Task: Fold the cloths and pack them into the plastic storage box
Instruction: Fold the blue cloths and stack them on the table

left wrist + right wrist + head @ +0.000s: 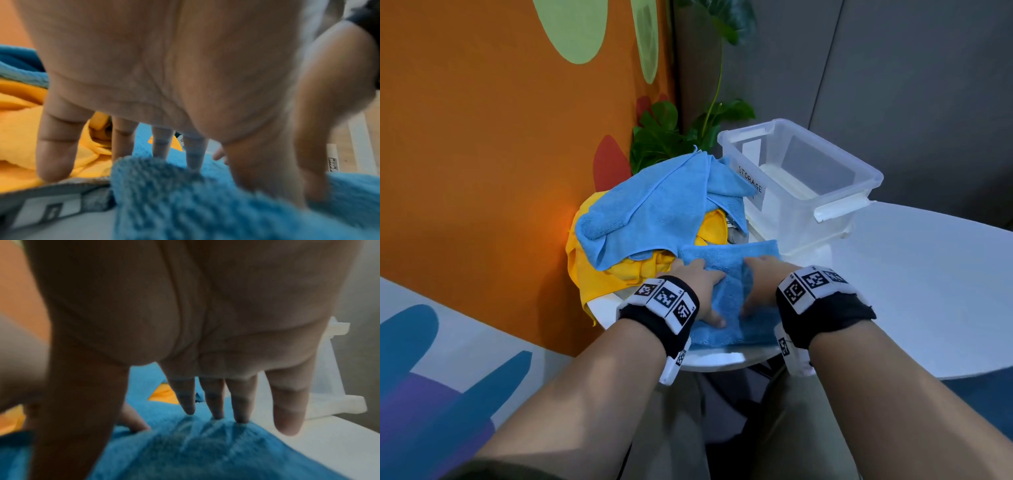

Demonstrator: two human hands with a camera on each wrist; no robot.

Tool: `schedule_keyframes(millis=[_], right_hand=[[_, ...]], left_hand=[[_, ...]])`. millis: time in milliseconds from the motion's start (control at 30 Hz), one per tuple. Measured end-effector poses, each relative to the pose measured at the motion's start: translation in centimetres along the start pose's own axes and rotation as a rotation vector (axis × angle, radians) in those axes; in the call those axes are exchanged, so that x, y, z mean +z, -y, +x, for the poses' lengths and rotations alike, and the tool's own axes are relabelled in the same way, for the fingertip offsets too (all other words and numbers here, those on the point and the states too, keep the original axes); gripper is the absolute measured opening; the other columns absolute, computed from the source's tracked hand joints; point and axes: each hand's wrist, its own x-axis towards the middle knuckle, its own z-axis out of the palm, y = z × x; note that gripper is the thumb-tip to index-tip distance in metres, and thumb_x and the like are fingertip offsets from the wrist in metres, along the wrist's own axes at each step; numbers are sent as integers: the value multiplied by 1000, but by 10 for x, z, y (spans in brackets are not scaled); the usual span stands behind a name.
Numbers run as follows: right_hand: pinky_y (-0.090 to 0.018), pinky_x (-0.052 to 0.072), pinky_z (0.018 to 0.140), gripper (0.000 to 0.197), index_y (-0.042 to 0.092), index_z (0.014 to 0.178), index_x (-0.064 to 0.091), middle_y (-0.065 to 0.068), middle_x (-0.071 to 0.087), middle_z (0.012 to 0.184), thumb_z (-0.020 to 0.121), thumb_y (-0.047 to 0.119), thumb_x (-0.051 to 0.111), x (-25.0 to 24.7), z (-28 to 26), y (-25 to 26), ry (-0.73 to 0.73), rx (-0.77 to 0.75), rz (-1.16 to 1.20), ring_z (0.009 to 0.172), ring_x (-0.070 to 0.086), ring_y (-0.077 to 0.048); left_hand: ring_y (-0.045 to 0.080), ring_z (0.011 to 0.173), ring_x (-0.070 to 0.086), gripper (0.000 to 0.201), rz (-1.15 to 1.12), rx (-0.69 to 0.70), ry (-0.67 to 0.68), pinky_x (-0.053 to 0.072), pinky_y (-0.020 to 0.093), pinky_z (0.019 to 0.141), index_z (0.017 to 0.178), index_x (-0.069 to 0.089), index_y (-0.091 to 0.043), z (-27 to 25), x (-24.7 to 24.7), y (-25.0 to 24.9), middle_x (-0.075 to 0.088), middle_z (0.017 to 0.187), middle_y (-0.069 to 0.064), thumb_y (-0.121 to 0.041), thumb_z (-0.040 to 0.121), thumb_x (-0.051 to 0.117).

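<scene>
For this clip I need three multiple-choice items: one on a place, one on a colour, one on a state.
1. Where does the clear plastic storage box stand?
A. far right on the white table
B. on the floor
C. on the person's lap

2. What colour is the folded terry cloth under both hands?
A. yellow
B. blue
C. grey

3. What is inside the box?
A. two cloths
B. one cloth
C. nothing

Answers:
1 A, it stands on the tabletop beyond the right hand.
2 B, the left hand and right hand press flat on blue terry.
3 C, its pale bottom shows bare; the loose blue cloth and yellow cloth lie heaped beside it.
</scene>
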Motion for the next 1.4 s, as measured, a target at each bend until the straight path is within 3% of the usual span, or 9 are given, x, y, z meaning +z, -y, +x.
schedule_keyframes(millis=[233,500,600,700,867,1100,1200,1300,1400], right_hand=[[-45,27,113,132,17,151,0,-6,5,156,55,55,83,18,1,-14,55,17,-101,143,14,-26],[-46,27,113,142,28,150,-15,1,-19,158,52,57,84,12,4,-19,169,76,-105,144,16,-30],[-46,29,112,139,28,151,-10,-1,-13,159,52,56,83,9,1,-16,153,89,-142,143,19,-31],[-45,38,104,121,23,148,16,-4,16,155,52,56,83,1,-7,-6,117,92,-190,134,35,-30],[-33,50,83,66,12,118,57,-2,63,113,67,47,81,-19,-12,12,105,17,-125,100,61,-22],[-31,47,71,59,11,122,52,-7,60,116,76,41,75,-35,-5,42,-120,-7,16,94,58,-23],[-35,49,83,61,12,129,47,-10,53,126,81,42,70,-38,0,55,-165,-18,71,106,57,-27],[-37,46,91,60,14,132,45,-11,47,130,85,44,66,-40,4,65,-194,-47,93,114,52,-29],[-37,46,93,64,18,136,41,-11,44,133,84,47,64,-39,9,72,-211,-56,107,117,51,-29]], left_hand=[[34,144,15,120,59,4,60,24,45,114,155,4,-22,-4,-2,14,6,161,-5,-54,67,80],[34,145,9,121,66,-33,73,26,49,115,155,4,-24,-7,2,25,0,161,-6,-47,65,84],[33,146,10,122,70,-21,72,25,48,116,155,5,-24,-7,2,26,1,161,-5,-49,64,84],[27,147,10,117,53,12,88,22,43,117,155,8,-22,-10,-6,29,2,162,-4,-49,68,81],[22,130,45,90,-177,50,-9,42,33,98,149,29,-27,-17,-25,40,39,149,0,-39,75,79],[16,91,64,35,-601,12,-365,50,29,77,113,61,-23,-30,-50,71,68,95,-4,-31,81,74],[20,74,63,19,-724,-76,-608,49,28,62,100,63,-17,-30,-55,86,66,79,0,-23,84,70],[23,88,59,20,-591,-252,-799,46,30,68,100,63,-22,-23,-52,107,63,94,3,-31,83,69],[30,115,53,44,-440,-401,-692,47,44,93,122,59,-29,-14,-43,122,55,125,3,-48,83,66]])
